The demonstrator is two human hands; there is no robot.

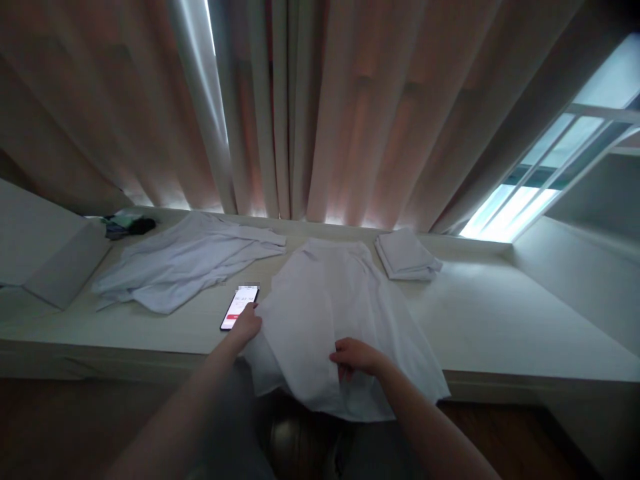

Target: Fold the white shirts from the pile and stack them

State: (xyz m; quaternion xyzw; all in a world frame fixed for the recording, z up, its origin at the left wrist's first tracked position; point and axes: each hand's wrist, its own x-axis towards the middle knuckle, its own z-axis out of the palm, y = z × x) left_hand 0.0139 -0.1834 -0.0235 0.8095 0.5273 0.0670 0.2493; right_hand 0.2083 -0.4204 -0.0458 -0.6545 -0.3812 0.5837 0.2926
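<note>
Head view: my left hand [247, 325] pinches the left edge of a white garment [300, 300]; my right hand [357, 355] grasps cloth near its middle. It lies spread on the ledge [505, 313], lower end hanging over the front. I judge the work partway: one folded white bundle [407, 257] at right looks finished, one garment is in hand, one loose white garment [185, 263] at left lies unfolded. I also count one phone [240, 307].
</note>
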